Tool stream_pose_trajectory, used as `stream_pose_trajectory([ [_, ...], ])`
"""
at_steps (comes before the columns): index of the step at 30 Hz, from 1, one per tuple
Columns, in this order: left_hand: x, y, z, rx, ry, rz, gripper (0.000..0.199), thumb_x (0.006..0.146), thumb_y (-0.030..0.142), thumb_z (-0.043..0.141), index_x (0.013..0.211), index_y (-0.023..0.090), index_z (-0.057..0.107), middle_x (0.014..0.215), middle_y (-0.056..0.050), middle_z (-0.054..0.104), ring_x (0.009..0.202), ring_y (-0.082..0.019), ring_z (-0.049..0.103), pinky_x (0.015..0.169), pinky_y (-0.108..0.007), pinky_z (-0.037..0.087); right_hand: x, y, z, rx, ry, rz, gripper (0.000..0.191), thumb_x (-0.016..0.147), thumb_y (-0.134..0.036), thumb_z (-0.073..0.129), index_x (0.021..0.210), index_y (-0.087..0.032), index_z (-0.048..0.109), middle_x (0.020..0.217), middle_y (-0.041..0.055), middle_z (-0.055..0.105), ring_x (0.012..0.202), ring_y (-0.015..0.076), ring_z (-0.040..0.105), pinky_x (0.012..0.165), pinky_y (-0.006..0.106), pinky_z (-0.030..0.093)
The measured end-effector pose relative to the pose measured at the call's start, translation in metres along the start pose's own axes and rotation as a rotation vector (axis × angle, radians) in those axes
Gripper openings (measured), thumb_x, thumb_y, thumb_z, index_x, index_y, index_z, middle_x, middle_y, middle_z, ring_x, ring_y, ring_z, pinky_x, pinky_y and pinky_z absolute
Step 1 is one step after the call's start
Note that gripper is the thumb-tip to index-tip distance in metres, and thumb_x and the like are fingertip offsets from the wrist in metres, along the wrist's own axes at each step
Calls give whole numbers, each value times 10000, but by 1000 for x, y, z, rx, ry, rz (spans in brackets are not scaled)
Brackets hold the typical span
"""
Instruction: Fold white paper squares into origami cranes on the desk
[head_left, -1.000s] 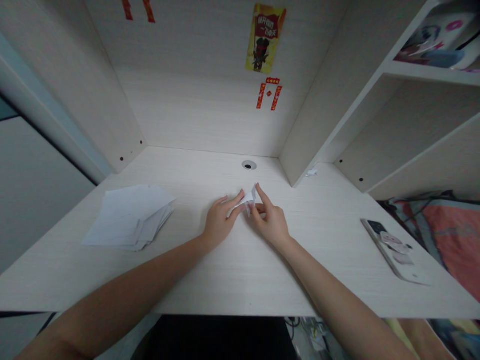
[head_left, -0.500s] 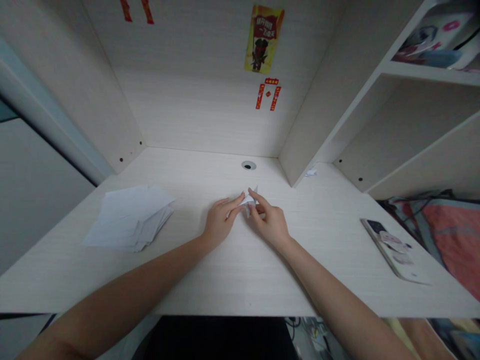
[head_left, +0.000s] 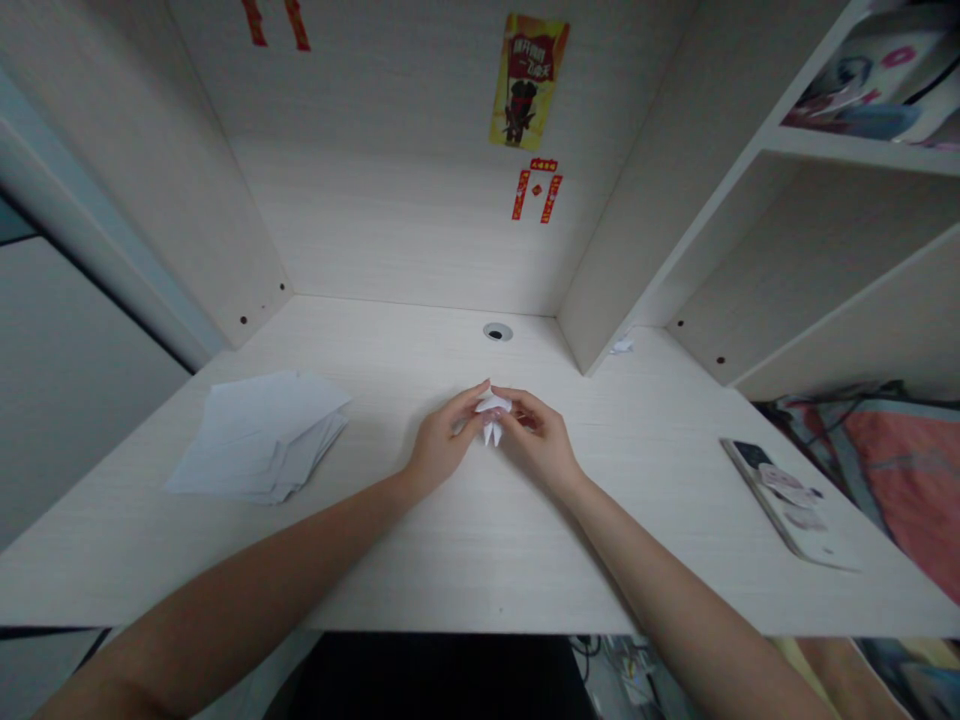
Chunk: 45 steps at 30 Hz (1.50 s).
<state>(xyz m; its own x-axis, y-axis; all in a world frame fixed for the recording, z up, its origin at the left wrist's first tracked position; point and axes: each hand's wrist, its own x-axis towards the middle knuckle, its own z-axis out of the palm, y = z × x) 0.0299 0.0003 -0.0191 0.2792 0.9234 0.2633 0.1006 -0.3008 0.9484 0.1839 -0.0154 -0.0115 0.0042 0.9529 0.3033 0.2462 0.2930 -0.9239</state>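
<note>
A small folded white paper [head_left: 493, 405] is between my two hands, over the middle of the desk. Its two narrow points hang down toward me, and another tip sticks up at the top. My left hand [head_left: 444, 430] pinches its left side with thumb and fingertips. On the other side, my right hand [head_left: 541, 435] grips it the same way, thumb near the lower middle. The fingertips cover part of the folds.
A loose stack of white paper sheets [head_left: 259, 435] lies on the desk [head_left: 420, 580] at left. A phone [head_left: 787, 500] rests at right. Behind my hands are a round cable hole [head_left: 498, 331] and an upright divider panel [head_left: 622, 240]. A red cloth item [head_left: 911, 470] sits beyond the right edge.
The folded paper has turned between my hands, so its two points now face down toward me. My fingers have shifted to hold it from both sides.
</note>
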Motion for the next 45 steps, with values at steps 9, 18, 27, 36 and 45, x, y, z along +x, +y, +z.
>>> stream_pose_trajectory([
  [9,1,2,0,-166,-30,-100,473,787,236,588,1247,173,501,957,-74,694,907,-173,645,859,-297,480,6,6,-1,401,-64,176,385,653,-325,725,1016,-220,652,764,3,651,645,117,561,622,243,449],
  [18,3,-5,0,-195,-23,-28,389,773,198,583,1161,176,580,1169,-80,631,1017,-178,618,919,-303,469,5,6,-1,321,-49,161,370,673,-294,706,1033,-218,665,724,2,648,575,100,533,596,244,450],
  [27,4,-11,-1,-120,50,-51,304,761,271,606,1036,160,671,1085,-73,677,968,-192,644,922,-325,479,9,16,-6,274,-49,-3,194,708,-257,673,896,-254,721,1014,47,626,847,155,597,718,270,471],
  [36,4,0,-2,-241,-24,-94,390,742,236,626,1124,158,601,980,-72,710,901,-183,663,839,-305,509,11,21,-7,351,-88,111,185,658,-285,729,837,-238,740,897,44,704,761,163,617,726,304,460],
  [45,5,-3,-1,-246,-16,-95,304,731,212,626,1024,136,658,1023,-88,697,908,-189,658,850,-313,502,11,25,-8,436,-104,149,154,624,-283,753,762,-220,728,838,33,716,746,153,633,733,288,466],
])
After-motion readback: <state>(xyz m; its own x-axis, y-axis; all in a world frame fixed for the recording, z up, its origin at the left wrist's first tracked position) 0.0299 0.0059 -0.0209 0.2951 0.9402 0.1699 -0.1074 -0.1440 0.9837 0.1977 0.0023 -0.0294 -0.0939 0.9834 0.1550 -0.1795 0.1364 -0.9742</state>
